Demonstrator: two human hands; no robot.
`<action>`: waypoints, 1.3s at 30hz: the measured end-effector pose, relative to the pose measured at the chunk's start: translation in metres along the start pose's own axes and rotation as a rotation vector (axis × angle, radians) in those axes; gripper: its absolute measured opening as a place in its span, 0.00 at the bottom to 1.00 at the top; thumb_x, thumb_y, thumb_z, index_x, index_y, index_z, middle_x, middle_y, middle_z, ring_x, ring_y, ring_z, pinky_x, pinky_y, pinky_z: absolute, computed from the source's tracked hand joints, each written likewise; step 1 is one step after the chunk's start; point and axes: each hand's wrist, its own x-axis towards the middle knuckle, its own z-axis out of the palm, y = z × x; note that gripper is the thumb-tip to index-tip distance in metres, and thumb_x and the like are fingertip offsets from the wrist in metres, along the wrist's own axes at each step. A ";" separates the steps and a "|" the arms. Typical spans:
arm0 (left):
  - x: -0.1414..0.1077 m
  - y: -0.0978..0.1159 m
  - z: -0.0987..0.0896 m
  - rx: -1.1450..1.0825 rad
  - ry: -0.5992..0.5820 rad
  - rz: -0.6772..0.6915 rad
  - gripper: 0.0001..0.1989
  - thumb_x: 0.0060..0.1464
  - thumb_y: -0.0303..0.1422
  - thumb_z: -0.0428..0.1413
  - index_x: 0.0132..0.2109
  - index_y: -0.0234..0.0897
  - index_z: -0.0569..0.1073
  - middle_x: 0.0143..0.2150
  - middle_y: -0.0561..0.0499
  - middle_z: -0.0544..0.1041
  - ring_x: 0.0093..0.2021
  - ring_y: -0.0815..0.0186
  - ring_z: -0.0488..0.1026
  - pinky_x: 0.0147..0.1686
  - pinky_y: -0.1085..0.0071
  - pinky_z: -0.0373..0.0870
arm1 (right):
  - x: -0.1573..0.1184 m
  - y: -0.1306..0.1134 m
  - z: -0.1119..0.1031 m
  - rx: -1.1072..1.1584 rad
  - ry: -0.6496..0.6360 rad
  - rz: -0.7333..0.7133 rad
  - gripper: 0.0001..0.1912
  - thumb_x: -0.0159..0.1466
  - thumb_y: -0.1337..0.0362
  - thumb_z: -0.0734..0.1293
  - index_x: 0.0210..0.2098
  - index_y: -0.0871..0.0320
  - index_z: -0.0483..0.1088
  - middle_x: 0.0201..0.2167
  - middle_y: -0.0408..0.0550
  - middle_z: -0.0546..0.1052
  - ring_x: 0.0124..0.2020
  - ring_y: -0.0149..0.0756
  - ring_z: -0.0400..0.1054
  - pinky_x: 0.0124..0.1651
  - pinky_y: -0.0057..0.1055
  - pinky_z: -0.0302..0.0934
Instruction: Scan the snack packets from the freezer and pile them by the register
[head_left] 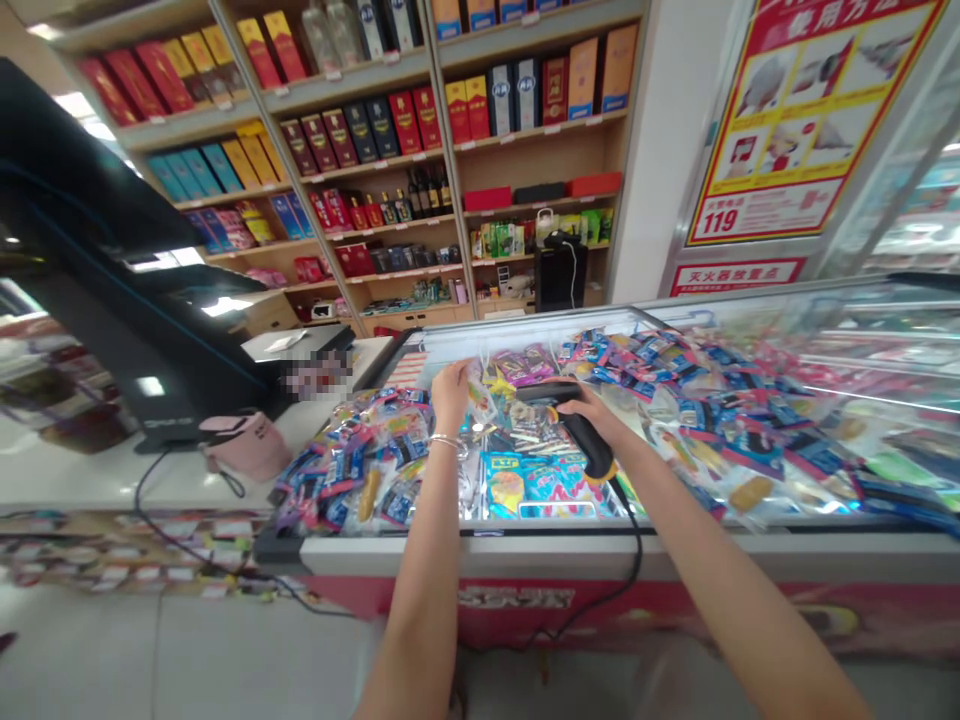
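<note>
- Our left hand [450, 393] is closed, with its fingers pinching the top of a clear plastic packet [477, 405] held just above the heap of goods in the chest freezer [525, 545]. A silver bangle [448, 442] circles that wrist.
- Our right hand [592, 412] grips the handle of a black handheld barcode scanner [577, 432], fingers wrapped around it.
- We hold the scanner over the freezer's opening, its head angled toward the clear plastic packet and near it, not touching.
- The scanner's black cord [631, 570] runs from the yellow-trimmed butt down over the front of the freezer.
- Brightly printed wrapped packets [352, 470] fill the freezer, with more under a glass lid [840, 345] to our right.
- To our left, a pink handbag [244, 445] sits on the white counter [150, 480] below a black monitor [97, 250].
- Ahead, wooden shelves [457, 150] hold boxed liquor [360, 130], and a red-and-yellow fire-safety poster [817, 120] hangs to the right.
</note>
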 end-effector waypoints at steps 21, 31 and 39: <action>0.000 -0.098 -0.104 0.706 0.211 -0.510 0.20 0.57 0.41 0.51 0.47 0.30 0.76 0.50 0.31 0.74 0.54 0.42 0.67 0.49 0.49 0.64 | 0.039 0.073 0.098 0.182 -0.182 0.279 0.11 0.46 0.58 0.66 0.25 0.60 0.69 0.15 0.45 0.71 0.15 0.29 0.61 0.18 0.24 0.57; -0.012 -0.106 -0.094 0.714 0.060 -0.456 0.23 0.57 0.44 0.48 0.49 0.31 0.76 0.52 0.33 0.74 0.56 0.45 0.67 0.51 0.52 0.64 | 0.044 0.081 0.099 0.179 -0.154 0.203 0.18 0.47 0.59 0.72 0.34 0.59 0.69 0.26 0.46 0.78 0.17 0.28 0.66 0.18 0.25 0.59; -0.013 -0.107 -0.095 0.744 0.137 -0.379 0.22 0.58 0.42 0.47 0.49 0.30 0.76 0.54 0.34 0.74 0.59 0.47 0.64 0.58 0.50 0.56 | 0.049 0.085 0.097 0.176 -0.179 0.256 0.18 0.46 0.61 0.73 0.35 0.60 0.71 0.30 0.51 0.81 0.17 0.28 0.66 0.19 0.25 0.62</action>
